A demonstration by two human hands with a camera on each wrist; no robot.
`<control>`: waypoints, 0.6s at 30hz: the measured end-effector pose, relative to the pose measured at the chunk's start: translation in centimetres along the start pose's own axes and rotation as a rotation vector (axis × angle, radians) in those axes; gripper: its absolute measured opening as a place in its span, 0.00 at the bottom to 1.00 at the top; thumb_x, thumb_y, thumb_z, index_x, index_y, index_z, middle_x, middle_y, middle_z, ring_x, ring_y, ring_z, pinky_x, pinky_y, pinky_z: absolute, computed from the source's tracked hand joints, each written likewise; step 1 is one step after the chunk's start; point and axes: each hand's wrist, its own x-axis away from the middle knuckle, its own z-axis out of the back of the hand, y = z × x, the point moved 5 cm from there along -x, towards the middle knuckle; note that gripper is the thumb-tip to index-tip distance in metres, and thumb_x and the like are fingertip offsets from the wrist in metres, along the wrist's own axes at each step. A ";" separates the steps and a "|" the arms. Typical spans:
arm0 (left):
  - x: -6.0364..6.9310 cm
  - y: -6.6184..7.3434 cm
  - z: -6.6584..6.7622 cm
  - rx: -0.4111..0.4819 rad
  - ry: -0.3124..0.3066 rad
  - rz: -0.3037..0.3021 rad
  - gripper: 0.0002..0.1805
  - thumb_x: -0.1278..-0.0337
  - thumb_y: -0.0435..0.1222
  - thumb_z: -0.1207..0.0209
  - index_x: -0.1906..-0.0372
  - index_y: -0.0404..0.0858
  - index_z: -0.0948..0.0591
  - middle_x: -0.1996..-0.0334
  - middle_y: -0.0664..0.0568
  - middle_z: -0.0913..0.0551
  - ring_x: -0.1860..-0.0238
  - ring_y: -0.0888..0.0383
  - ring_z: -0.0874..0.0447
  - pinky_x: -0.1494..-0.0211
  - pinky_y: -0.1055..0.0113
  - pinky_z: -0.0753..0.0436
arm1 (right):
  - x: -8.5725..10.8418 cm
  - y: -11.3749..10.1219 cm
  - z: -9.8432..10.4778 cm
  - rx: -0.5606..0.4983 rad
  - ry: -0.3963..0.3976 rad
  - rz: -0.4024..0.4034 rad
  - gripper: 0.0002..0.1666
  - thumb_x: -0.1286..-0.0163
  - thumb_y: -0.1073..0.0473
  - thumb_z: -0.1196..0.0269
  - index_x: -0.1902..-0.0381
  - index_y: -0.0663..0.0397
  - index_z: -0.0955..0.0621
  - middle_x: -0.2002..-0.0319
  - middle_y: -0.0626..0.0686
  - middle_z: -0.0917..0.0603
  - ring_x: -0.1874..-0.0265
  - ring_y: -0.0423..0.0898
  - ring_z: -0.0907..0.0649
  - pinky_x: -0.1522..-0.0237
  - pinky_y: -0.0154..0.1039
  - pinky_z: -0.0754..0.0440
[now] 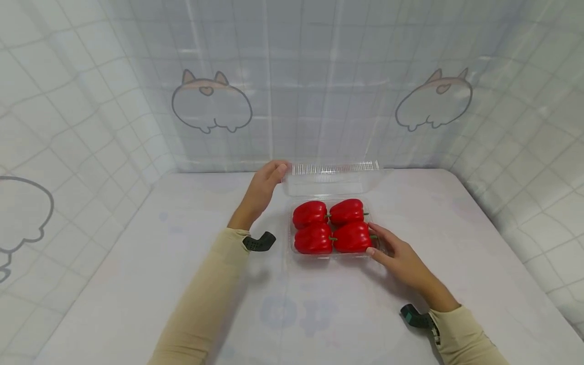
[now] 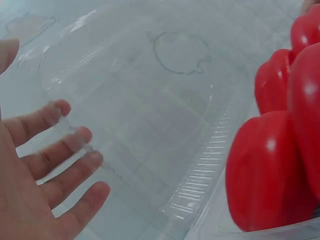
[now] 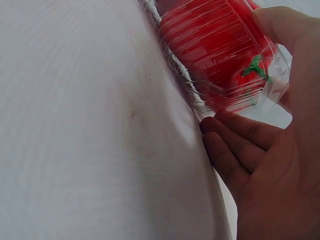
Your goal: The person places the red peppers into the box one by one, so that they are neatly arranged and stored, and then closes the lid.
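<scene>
Several glossy red bell peppers [image 1: 313,239] lie in the base of a clear plastic clamshell box [image 1: 304,256], their green stems to the right. The box's ribbed clear lid [image 1: 326,187] stands raised at the back, behind the peppers. My left hand [image 1: 264,185] is at the lid's left end. In the left wrist view its fingers [image 2: 80,210] are spread and fairly straight against the lid's edge, with the thumb apart. My right hand [image 1: 403,261] holds the right end of the box, thumb over the near rim. Its other fingertips touch the lower side in the right wrist view.
The box stands on a pale tabletop [image 1: 137,284] with faint prints. Behind it rises a grid-patterned sheet [image 1: 319,116] with cartoon animal drawings. Similar gridded walls [image 1: 524,192] close off the left and right sides.
</scene>
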 end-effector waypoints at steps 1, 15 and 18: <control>0.2 0.2 -0.1 -0.019 0.007 -0.005 0.27 0.26 0.55 0.53 0.41 0.38 0.23 0.42 0.48 0.21 0.40 0.52 0.26 0.34 0.51 0.27 | 0.0 -0.1 0.0 0.002 0.000 -0.002 0.42 0.29 0.44 0.36 0.22 0.42 0.38 0.30 0.56 0.29 0.31 0.57 0.30 0.35 0.55 0.31; 2.8 0.2 -1.3 -0.154 0.003 -0.030 0.18 0.27 0.49 0.49 0.41 0.46 0.22 0.42 0.56 0.21 0.40 0.55 0.25 0.39 0.50 0.21 | -0.3 -0.2 -0.1 -0.022 0.006 -0.011 0.43 0.29 0.43 0.36 0.22 0.46 0.39 0.30 0.57 0.29 0.31 0.57 0.29 0.34 0.53 0.31; 3.4 0.2 -1.2 -0.167 0.000 -0.044 0.20 0.26 0.49 0.49 0.39 0.45 0.22 0.41 0.56 0.21 0.39 0.56 0.25 0.37 0.50 0.23 | -0.4 -0.1 -0.2 -0.020 0.005 -0.009 0.43 0.28 0.43 0.37 0.22 0.45 0.39 0.30 0.57 0.29 0.31 0.56 0.29 0.34 0.53 0.31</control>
